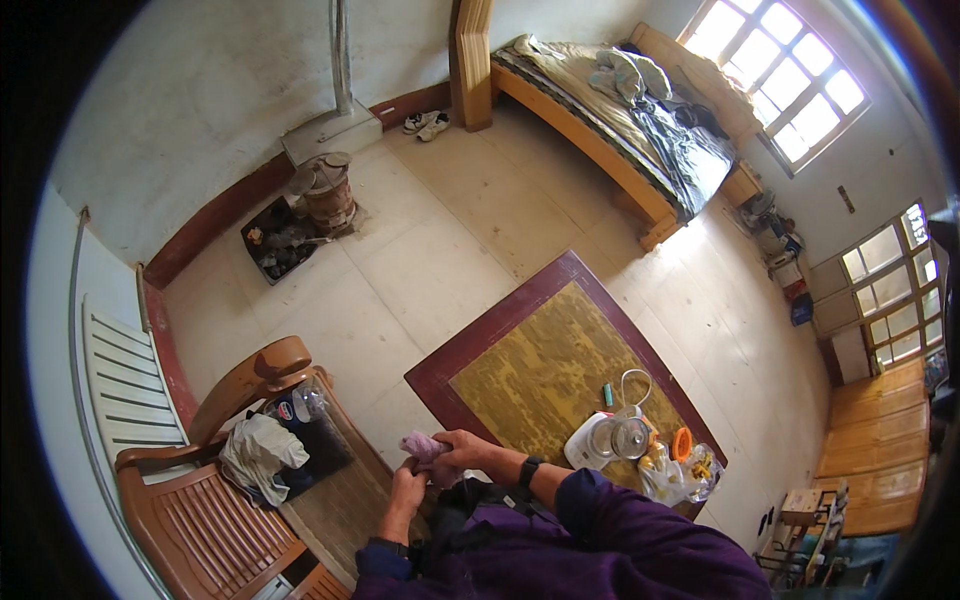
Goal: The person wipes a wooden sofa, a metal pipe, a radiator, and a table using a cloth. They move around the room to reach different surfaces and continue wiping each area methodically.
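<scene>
A bunched pink-purple cloth (424,447) is held in front of my body, over the edge of the wooden bench seat. My right hand (466,451) grips it from the table side, with a dark watch on that wrist. From below, my left hand (409,486) holds the same cloth; part of it is hidden by my fingers. On the bench (217,510), to the left of my hands, lie a crumpled light garment (266,454) and a clear plastic bottle (300,405). The low table (540,352), maroon-edged with a yellow patterned top, stands to the right.
The table carries a white appliance base (581,444), a glass jar (630,436), an orange ring (682,444) and plastic bags (667,480). Beyond it stands a wooden bed (585,112). A rusty stove (328,196) and a black tray (279,240) occupy the floor by the wall.
</scene>
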Motion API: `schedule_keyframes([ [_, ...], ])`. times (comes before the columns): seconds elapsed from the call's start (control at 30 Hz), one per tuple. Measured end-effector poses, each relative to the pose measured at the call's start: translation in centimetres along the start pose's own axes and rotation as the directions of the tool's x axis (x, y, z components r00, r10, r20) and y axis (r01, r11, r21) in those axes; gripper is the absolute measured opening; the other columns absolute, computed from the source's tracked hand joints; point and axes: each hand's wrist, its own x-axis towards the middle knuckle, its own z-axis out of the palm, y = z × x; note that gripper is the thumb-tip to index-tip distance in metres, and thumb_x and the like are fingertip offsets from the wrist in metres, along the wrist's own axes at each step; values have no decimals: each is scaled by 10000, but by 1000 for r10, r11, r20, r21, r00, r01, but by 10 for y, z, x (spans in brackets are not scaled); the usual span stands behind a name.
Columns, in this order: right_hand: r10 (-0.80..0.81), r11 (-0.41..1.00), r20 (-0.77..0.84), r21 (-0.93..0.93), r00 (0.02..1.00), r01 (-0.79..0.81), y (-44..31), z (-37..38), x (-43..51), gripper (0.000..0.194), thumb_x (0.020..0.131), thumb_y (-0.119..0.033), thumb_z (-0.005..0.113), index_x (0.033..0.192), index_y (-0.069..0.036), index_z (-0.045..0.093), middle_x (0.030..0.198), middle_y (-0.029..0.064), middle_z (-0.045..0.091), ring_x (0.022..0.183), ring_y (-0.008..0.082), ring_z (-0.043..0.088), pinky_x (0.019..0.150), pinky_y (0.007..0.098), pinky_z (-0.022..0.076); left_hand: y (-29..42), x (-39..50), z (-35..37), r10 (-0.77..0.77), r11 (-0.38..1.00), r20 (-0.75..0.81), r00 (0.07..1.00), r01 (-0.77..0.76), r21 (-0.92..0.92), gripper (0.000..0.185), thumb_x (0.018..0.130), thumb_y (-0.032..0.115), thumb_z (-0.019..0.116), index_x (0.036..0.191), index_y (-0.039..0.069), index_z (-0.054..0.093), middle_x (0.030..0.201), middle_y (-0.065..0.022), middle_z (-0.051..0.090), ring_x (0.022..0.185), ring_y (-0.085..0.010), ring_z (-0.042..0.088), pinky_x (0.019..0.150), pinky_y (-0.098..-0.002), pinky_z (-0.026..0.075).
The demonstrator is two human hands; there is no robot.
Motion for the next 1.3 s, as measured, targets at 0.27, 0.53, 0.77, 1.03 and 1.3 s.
schedule_keyframes([
  [0.27,-61,998,81,13,995,60,-22,-3,9,541,815,-288,785,1272,-25,663,1028,182,738,945,262,712,813,400,565,3,0,-8,-6,997,-142,990,-5,-78,379,845,1,608,1221,20,651,1055,-77,684,928,-177,662,757,-334,575],
  [0.53,-26,989,-112,140,993,41,7,-38,-13,448,813,-180,712,1226,-11,673,1019,162,737,963,231,699,851,394,553,40,23,22,-29,1000,11,1000,29,-3,256,907,34,595,1158,26,643,1015,-82,669,850,-202,691,699,-383,635],
  [0.77,-34,977,-203,200,979,76,10,-51,-11,476,786,-159,700,1240,-17,675,1022,142,741,960,231,695,864,386,556,60,40,25,-81,996,131,988,77,38,276,941,66,602,1214,43,632,1072,-84,673,942,-232,707,735,-402,643],
  [1.03,25,900,-207,430,978,68,-12,-46,-10,499,772,-161,731,1251,-31,682,1040,106,745,977,185,679,863,366,554,79,57,9,-155,986,216,964,163,-18,397,932,72,621,1328,82,591,1221,-76,646,1057,-227,679,789,-432,634],
  [1.3,39,896,-204,441,978,57,-48,-51,-3,472,820,-133,720,1274,-20,658,1069,61,721,964,162,679,837,326,561,108,75,-7,-166,972,299,940,207,-109,397,894,-4,605,1282,80,627,1134,-85,680,992,-242,693,792,-432,627],
])
